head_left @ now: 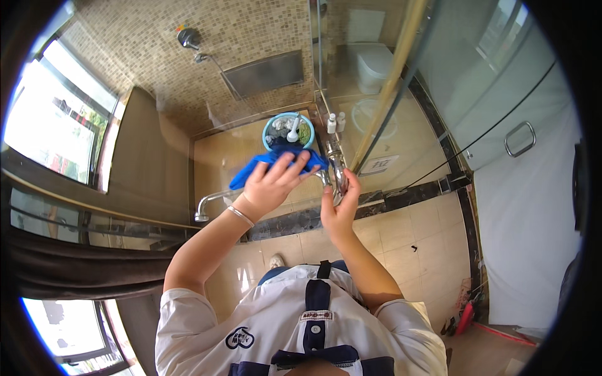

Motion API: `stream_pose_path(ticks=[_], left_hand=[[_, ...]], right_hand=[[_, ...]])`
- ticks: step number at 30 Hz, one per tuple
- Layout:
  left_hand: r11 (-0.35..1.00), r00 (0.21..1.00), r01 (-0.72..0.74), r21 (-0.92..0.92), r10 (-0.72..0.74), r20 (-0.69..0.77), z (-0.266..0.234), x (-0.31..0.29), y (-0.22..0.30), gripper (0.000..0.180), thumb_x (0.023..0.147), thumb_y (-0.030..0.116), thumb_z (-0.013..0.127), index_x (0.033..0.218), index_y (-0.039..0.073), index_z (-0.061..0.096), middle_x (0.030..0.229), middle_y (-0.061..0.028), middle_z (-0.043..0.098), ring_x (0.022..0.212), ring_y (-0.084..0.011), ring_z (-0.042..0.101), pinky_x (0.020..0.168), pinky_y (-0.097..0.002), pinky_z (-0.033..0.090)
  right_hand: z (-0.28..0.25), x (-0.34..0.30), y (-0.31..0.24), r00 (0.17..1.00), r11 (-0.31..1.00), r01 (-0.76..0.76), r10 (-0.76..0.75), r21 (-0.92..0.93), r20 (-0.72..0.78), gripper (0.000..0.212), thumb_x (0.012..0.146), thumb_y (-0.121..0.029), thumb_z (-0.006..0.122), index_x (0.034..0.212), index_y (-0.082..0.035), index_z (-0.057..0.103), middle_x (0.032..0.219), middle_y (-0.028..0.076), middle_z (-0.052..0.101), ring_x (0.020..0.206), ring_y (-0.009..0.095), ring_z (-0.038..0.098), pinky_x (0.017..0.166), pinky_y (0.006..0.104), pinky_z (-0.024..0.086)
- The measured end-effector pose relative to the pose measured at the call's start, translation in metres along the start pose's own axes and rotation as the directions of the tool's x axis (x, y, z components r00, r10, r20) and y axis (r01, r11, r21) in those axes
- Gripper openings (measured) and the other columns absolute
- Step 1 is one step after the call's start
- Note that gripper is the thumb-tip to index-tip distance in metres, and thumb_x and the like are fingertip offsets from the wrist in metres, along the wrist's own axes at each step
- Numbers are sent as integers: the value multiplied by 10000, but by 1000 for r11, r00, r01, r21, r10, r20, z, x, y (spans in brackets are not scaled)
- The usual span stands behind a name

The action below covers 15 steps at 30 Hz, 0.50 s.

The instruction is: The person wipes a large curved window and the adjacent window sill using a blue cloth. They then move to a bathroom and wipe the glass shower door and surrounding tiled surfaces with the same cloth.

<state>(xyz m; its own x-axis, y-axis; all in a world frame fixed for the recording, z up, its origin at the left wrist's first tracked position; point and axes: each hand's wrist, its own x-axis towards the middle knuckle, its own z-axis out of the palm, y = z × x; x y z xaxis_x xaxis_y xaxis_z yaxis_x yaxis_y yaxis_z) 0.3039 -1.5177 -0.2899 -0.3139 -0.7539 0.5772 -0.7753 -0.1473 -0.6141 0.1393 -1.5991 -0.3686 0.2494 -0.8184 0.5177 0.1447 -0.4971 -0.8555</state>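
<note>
My left hand (269, 185) is over a bright blue cloth (244, 176), its fingers spread across the top and the cloth hanging out on both sides. Under that hand runs a chrome spout (210, 200), whose bent end shows to the left; its middle is hidden by the hand and cloth. On the right, my right hand (340, 210) has thumb and fingers around the lower part of a chrome tap fitting (338, 169). Just beyond the cloth stands a light blue basin (268, 130) with dark, grey and green cloths and a white handheld shower head (293, 133) in it.
Two small white bottles (332, 123) stand on the ledge beside the glass partition (401, 69). A wall shower head (188, 37) hangs on the mosaic wall. A dark stone kerb (282, 224) crosses in front of me. Red-handled tools (464, 318) lie at lower right.
</note>
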Motion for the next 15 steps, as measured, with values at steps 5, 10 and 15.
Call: stream_pose_path(ticks=[5,10,15], left_hand=[[943,923,330,43,-312,-226,-40,119,-23,428,844,304,623,1267,349,659,1442,-8,533,1234,-288,524,1095,-512,258],[987,969,146,66,-130,-209,-17,121,-1,436,854,374,642,1286,319,651,1455,-46,513,1245,-310,504,1001,-514,342],[1000,998,10,4,-11,56,10,28,31,462,809,303,667,1269,345,655,1459,13,510,1226,-251,499,846,-435,404]], right_hand=[[-5,4,-1,998,996,-54,50,73,47,404,966,-5,563,1342,10,415,1126,112,574,967,136,557,850,268,459],[-15,6,-1,988,972,-138,120,191,100,337,993,-18,534,1313,14,430,1074,89,596,905,121,558,791,250,458],[-19,7,-3,992,977,-96,79,189,96,360,966,-32,568,1304,36,462,1077,108,628,903,141,585,818,274,479]])
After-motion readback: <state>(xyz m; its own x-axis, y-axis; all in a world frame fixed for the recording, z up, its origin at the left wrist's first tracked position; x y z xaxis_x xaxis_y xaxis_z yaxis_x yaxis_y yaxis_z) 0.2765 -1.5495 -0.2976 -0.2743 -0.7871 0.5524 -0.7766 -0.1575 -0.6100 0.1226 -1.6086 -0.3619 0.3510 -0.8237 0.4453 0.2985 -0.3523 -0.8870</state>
